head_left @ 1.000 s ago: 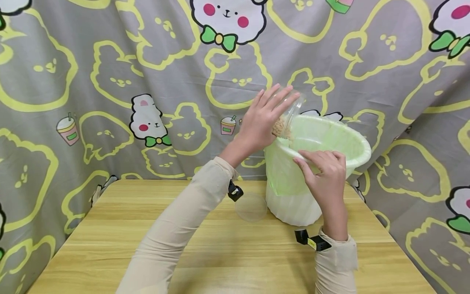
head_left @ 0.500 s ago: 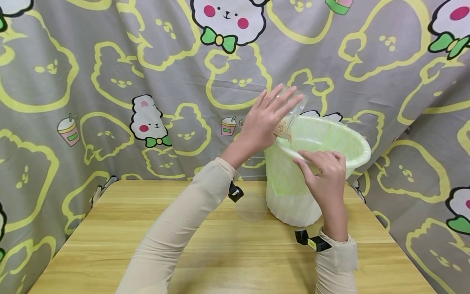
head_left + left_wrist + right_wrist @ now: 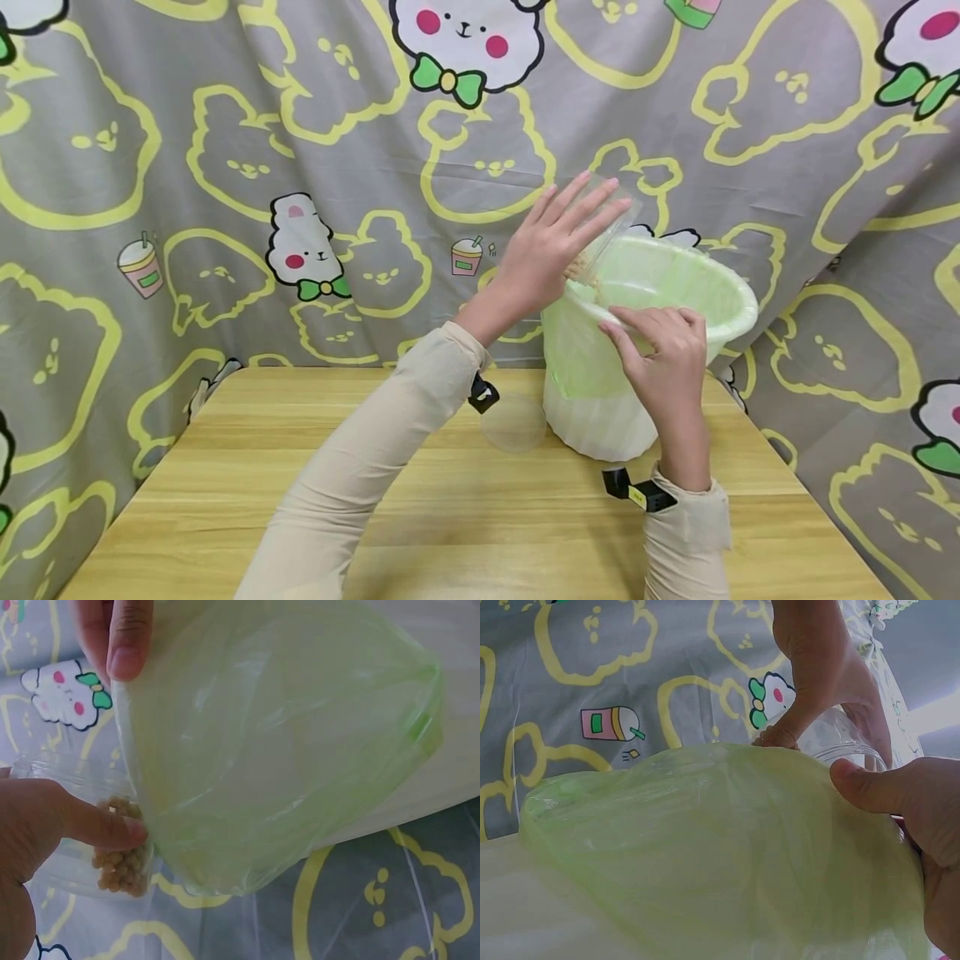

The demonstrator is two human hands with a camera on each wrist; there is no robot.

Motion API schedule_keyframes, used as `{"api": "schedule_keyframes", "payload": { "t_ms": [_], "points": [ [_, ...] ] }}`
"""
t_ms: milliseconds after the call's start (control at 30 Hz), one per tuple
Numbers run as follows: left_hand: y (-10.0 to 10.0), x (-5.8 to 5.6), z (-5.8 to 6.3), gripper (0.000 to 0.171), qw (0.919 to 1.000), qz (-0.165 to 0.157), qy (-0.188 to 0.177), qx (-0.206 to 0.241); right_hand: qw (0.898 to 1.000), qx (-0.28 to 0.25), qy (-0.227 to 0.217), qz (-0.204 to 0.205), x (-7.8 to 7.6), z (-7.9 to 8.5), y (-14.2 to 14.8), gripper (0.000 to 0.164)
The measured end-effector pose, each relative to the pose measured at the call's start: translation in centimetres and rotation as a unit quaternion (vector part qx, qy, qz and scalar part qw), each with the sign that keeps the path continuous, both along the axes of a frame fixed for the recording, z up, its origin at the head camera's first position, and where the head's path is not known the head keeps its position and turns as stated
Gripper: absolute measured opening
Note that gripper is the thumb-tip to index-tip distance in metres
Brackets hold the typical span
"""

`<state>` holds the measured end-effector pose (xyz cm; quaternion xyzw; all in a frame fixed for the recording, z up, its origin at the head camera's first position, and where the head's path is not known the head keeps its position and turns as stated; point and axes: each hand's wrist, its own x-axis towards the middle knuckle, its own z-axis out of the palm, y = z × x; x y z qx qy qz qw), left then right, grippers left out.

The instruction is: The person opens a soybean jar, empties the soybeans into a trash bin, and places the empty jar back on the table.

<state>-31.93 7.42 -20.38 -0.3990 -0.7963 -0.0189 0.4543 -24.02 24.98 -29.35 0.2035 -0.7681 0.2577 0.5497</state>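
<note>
Left hand (image 3: 543,250): holding the clear container (image 3: 611,237), thumb on one side, long fingers laid nearly straight and a little apart along the other. Container is tilted, its mouth at the left part of the bin's rim (image 3: 738,321), well above the worktop (image 3: 420,517). Beige pellets (image 3: 124,866) are bunched inside at the mouth end, next to the left thumb — some sit right by the rim in the head view (can't tell whether any are falling).

Right hand (image 3: 667,354): pinching the rim on its near side, thumb against the outside, fingers over the top. The right wrist view shows that thumb pressed on the green bag (image 3: 585,358); the far fingertips are hidden there.

Bin (image 3: 600,429): ribbed, whitish, standing by the worktop's far edge, toward the far right corner. The bag lines it, wraps over the rim and hangs down the outside, leaving the lower part bare.

A clear round disc (image 3: 512,423) lies flat on the worktop just left of the bin's base, near the far edge — faint, and I can't tell if the two touch.

Both arms come in over the worktop's near edge in beige sleeves (image 3: 375,450), a black wrist camera (image 3: 482,393) on each. Behind the far edge hangs a grey curtain (image 3: 375,167) with yellow-outlined cartoon animals.
</note>
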Motion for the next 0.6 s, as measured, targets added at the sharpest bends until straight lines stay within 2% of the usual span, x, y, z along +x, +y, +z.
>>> {"api": "schedule_keyframes", "payload": {
  "t_ms": [600],
  "points": [
    [0.63, 0.68, -0.37, 0.082, 0.9983, 0.007, 0.042, -0.04, 1.0, 0.0, 0.001, 0.0, -0.12, -0.03, 0.03, 0.02]
  ]
}}
